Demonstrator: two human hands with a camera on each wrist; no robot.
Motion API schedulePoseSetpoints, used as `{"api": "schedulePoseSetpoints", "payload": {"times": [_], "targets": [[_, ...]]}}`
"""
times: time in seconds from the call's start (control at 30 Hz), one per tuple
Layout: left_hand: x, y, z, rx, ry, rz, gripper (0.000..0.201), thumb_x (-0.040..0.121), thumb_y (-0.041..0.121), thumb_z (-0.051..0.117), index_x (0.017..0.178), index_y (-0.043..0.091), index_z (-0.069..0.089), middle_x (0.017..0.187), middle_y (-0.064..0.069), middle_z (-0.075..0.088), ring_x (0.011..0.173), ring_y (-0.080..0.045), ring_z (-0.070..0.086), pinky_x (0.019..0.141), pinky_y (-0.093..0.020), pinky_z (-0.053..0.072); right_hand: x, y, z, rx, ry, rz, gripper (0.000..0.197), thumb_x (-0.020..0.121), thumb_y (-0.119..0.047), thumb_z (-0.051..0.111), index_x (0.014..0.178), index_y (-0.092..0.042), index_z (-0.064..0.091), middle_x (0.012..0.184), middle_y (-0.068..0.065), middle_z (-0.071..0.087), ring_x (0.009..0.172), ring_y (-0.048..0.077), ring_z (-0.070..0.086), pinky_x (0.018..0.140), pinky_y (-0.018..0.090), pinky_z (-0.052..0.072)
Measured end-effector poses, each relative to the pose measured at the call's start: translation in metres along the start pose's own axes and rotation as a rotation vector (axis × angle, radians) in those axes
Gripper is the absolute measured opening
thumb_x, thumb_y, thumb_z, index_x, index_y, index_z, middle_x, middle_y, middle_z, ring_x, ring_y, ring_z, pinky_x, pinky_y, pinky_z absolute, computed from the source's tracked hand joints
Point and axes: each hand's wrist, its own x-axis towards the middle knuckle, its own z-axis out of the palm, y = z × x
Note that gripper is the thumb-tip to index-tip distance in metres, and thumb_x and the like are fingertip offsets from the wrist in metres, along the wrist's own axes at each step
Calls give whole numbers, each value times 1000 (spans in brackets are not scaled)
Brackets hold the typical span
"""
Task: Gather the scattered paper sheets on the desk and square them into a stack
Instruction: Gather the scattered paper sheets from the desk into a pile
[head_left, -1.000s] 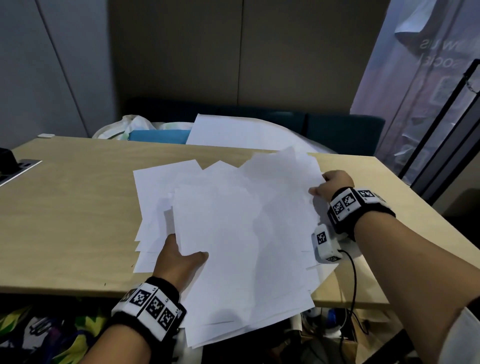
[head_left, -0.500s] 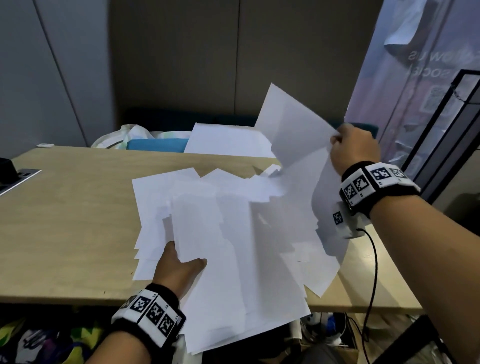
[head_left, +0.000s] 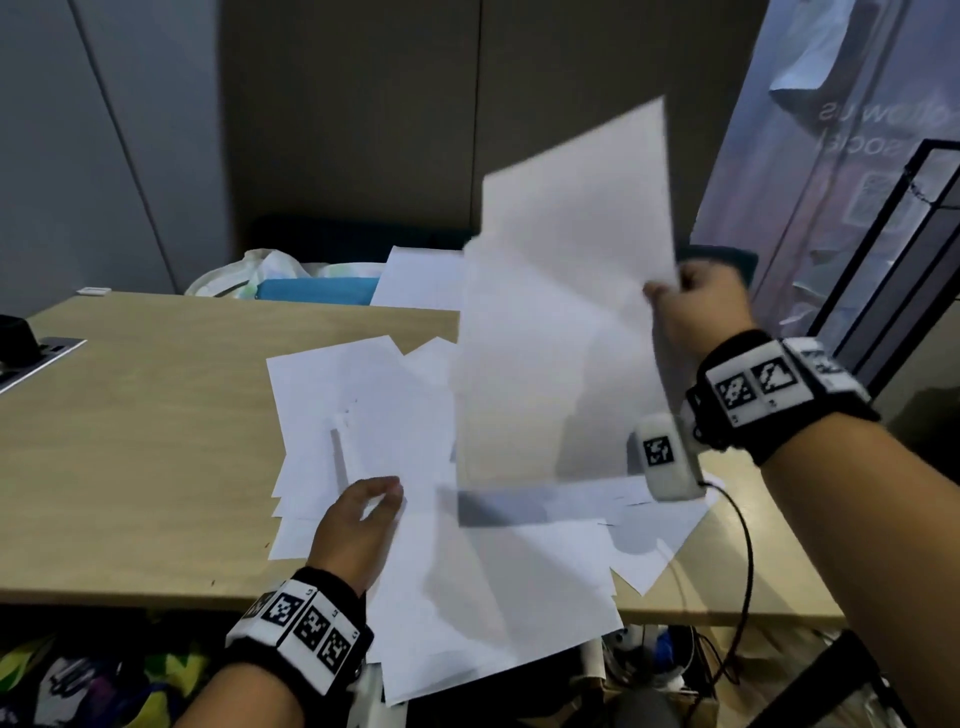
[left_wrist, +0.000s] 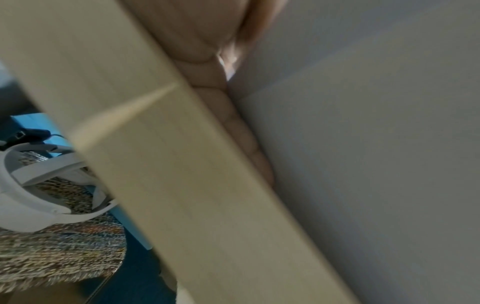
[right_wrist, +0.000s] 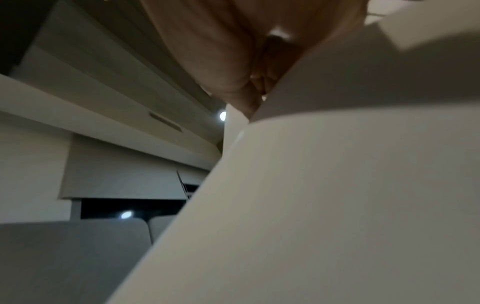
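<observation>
Lifted higher than a moment ago, the right hand pinches several white paper sheets upright above the desk, while the left hand grips the loose, overhanging pile, so squaring remains.

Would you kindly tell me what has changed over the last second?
The right hand, pinching a bunch of sheets by the edge, has lifted them off the desk until they hang nearly upright. The left hand still grips the near edge of the pile, which stayed put.
</observation>
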Motion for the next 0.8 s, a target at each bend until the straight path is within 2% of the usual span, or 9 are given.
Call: {"api": "schedulePoseSetpoints", "payload": {"times": [0.07,0.17,0.27,0.33,0.47,0.53,0.63,0.73,0.8], "targets": [[1,4,-1,-46,-32,-72,30,95,45,50,99,22,69,119,0,65,121,-26,55,102,-31,38,-28,22,24,-2,-173,90,14,89,-8,62,96,4,67,87,10,63,85,21,60,67,18,45],[5,5,-6,-126,-102,-183,64,72,84,43,91,28,69,111,5,66,111,-19,58,106,-37,38,-66,45,54,-100,-422,216,20,92,-6,56,73,-8,60,66,4,53,66,18,49,52,23,36],[0,7,-5,-101,-92,-158,46,77,68,59,82,22,59,92,7,61,90,-18,56,84,-31,43,-78,62,77,-172,-569,263,17,94,-5,49,93,-1,66,85,10,60,78,19,51,71,23,35],[-5,8,-3,-100,-81,-83,31,81,44,70,94,18,59,99,8,65,92,-13,61,78,-25,44,-83,66,88,-238,-652,270,23,94,-5,47,106,2,66,97,12,62,87,20,52,77,24,35],[-8,7,-5,-20,-60,-59,26,88,9,61,110,20,51,103,2,64,91,-16,62,74,-27,46,-82,65,95,-276,-846,340,13,95,-14,51,95,-7,63,78,10,62,69,23,56,67,31,49],[-4,5,-6,4,-49,-51,22,88,5,54,101,22,51,100,-1,64,90,-21,62,72,-29,47,-62,75,89,-292,-765,355,18,93,-22,58,107,-11,59,93,10,66,78,22,60,69,33,53],[3,3,-5,-15,-27,-70,16,91,6,50,93,21,50,95,-1,62,85,-22,58,72,-30,45,-27,99,61,-734,-564,236,49,90,-36,59,130,-8,53,136,14,53,121,30,52,101,37,43],[9,0,-6,58,-30,-54,7,97,15,49,101,14,44,91,-3,52,88,-26,50,80,-34,39,-18,113,23,-1081,-595,218,53,95,-39,47,144,-20,38,150,9,37,136,30,39,108,37,38],[12,-2,-7,10,-36,-86,6,98,16,46,99,13,41,89,-6,46,85,-24,45,79,-36,38,-18,121,10,-1124,-646,261,57,94,-47,40,148,-34,27,155,4,29,138,30,37,105,36,38]]}}
